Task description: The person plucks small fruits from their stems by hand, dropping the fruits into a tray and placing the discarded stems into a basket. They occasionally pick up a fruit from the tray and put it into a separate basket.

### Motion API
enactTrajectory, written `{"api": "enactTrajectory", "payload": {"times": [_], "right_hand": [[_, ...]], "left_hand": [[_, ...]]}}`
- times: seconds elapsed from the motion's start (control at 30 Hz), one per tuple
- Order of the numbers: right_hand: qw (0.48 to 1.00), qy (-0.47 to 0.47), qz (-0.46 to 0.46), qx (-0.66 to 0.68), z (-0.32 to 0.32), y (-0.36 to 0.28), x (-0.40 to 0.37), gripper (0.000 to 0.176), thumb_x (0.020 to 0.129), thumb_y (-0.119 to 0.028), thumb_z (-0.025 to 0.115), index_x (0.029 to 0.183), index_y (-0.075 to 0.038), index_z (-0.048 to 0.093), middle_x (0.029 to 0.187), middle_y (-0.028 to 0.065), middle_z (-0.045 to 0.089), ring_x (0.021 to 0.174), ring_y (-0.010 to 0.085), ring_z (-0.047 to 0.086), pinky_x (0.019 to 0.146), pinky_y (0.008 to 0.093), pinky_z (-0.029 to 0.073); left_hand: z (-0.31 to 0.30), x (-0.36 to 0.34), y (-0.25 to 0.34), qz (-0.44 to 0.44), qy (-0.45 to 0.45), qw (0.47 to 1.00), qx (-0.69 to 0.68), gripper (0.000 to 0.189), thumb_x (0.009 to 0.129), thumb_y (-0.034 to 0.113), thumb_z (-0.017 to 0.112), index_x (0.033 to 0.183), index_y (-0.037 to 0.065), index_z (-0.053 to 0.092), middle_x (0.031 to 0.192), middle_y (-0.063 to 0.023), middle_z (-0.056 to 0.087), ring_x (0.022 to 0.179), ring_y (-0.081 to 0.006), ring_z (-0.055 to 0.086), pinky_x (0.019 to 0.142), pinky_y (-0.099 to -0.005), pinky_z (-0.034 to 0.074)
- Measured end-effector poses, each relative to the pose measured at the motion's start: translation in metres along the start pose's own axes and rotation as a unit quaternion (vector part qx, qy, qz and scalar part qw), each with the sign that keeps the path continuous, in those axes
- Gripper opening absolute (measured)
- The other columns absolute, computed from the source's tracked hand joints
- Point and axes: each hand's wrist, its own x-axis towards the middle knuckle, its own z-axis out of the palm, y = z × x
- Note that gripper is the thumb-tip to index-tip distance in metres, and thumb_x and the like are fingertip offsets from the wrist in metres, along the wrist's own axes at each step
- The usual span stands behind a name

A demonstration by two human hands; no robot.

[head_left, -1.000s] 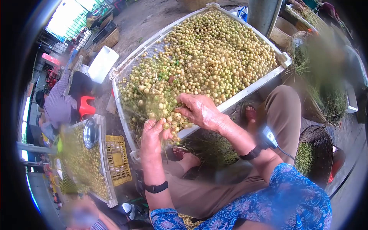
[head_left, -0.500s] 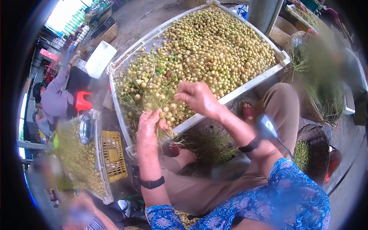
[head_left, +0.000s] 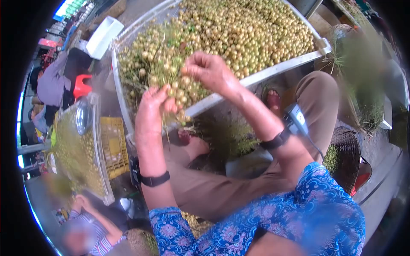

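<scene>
Fruit bunch (head_left: pixel 173 87) on thin green stems hangs over the near corner of the white tray (head_left: pixel 256 77), just above the loose fruit (head_left: pixel 247 34) piled in it; left hand (head_left: pixel 150 112) closed tight around the stems from below; right hand (head_left: pixel 212 71) at the top of the bunch, fingertips pinched on one of its fruits; black band on each wrist; yellow crate (head_left: pixel 112 145) left of the knee, beside a second tray (head_left: pixel 97 153) with a metal bowl (head_left: pixel 81 121) on it; woven basket (head_left: pixel 348 151) at right, green fruit inside.
</scene>
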Motion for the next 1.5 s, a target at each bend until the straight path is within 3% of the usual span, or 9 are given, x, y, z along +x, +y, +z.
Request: {"api": "enactTrajectory", "payload": {"times": [0.23,0.33,0.4,0.63,0.77,0.87,0.97,1.03,1.5], "right_hand": [[0.996,-0.066,-0.057,0.007,-0.005,-0.016,0.001,0.014,0.081,-0.016,0.056,0.076,-0.003,0.056,0.053,-0.0033,0.045,0.048,0.0063,0.042,0.043,0.0219,0.035],[0.873,-0.157,0.090,0.452,-0.028,0.007,0.000,0.003,0.082,-0.011,0.053,0.083,-0.009,0.053,0.055,-0.0083,0.037,0.042,-0.0002,0.029,0.030,0.0149,0.018],[0.814,-0.033,0.126,0.566,-0.032,0.012,-0.010,0.008,0.087,-0.014,0.047,0.081,-0.009,0.045,0.057,-0.0049,0.032,0.040,0.0033,0.027,0.029,0.0152,0.022],[0.994,0.039,0.055,0.083,-0.011,0.011,-0.008,0.015,0.086,-0.016,0.045,0.094,-0.005,0.050,0.079,0.0036,0.052,0.054,0.0079,0.049,0.036,0.0164,0.036],[0.990,0.017,0.080,0.114,0.004,-0.011,-0.010,0.018,0.088,-0.015,0.042,0.101,-0.005,0.047,0.088,0.0035,0.052,0.076,0.0117,0.054,0.057,0.0198,0.046],[0.976,0.130,0.162,0.071,0.028,-0.031,-0.029,0.043,0.082,-0.031,0.052,0.120,-0.015,0.043,0.118,0.0049,0.045,0.106,0.0140,0.040,0.084,0.0387,0.035],[0.968,0.018,0.127,0.214,0.024,-0.032,-0.027,0.022,0.076,-0.028,0.061,0.092,-0.016,0.053,0.083,-0.0040,0.052,0.075,0.0089,0.049,0.059,0.0254,0.041],[0.939,-0.105,0.055,0.323,0.022,-0.024,-0.021,0.008,0.084,-0.016,0.055,0.091,-0.013,0.056,0.065,-0.0059,0.049,0.044,0.0019,0.037,0.034,0.0138,0.023],[0.964,-0.055,0.059,0.252,-0.004,-0.043,-0.023,0.016,0.085,-0.023,0.054,0.091,-0.007,0.054,0.057,-0.0049,0.045,0.041,0.0011,0.030,0.034,0.0150,0.020]], "left_hand": [[-0.009,-0.004,0.003,0.024,-0.054,0.996,-0.064,0.020,0.082,0.018,0.054,0.089,-0.001,0.055,0.053,-0.0006,0.045,0.051,-0.0124,0.047,0.062,-0.0308,0.046],[-0.003,-0.001,-0.001,0.063,-0.088,0.990,-0.089,0.022,0.083,0.019,0.054,0.090,-0.002,0.057,0.055,-0.0024,0.053,0.051,-0.0121,0.052,0.061,-0.0268,0.047],[0.004,-0.001,0.002,0.118,-0.095,0.986,-0.063,0.019,0.082,0.017,0.055,0.084,-0.001,0.058,0.053,-0.0024,0.051,0.051,-0.0117,0.052,0.058,-0.0276,0.046],[0.021,-0.012,0.010,0.066,-0.101,0.992,-0.025,0.024,0.082,0.021,0.054,0.066,0.003,0.058,0.053,-0.0052,0.053,0.048,-0.0099,0.050,0.057,-0.0242,0.043],[0.012,-0.011,0.002,0.082,-0.107,0.989,-0.058,0.023,0.082,0.019,0.054,0.066,0.004,0.058,0.051,-0.0049,0.052,0.048,-0.0098,0.050,0.055,-0.0242,0.042],[0.001,-0.008,-0.007,0.152,-0.161,0.965,-0.141,0.024,0.083,0.020,0.052,0.066,0.003,0.057,0.050,-0.0042,0.051,0.048,-0.0125,0.051,0.052,-0.0245,0.042],[-0.007,-0.022,0.003,0.111,-0.141,0.970,-0.162,0.017,0.084,0.013,0.047,0.090,0.000,0.055,0.053,-0.0006,0.047,0.049,-0.0117,0.048,0.054,-0.0261,0.042],[-0.012,-0.016,-0.004,0.087,-0.172,0.958,-0.213,0.020,0.085,0.018,0.050,0.092,0.000,0.053,0.051,0.0010,0.043,0.049,-0.0117,0.046,0.057,-0.0288,0.045],[0.001,-0.021,0.002,0.033,-0.158,0.970,-0.182,0.025,0.083,0.020,0.055,0.097,0.000,0.054,0.065,-0.0058,0.055,0.044,-0.0113,0.045,0.048,-0.0254,0.041]]}}
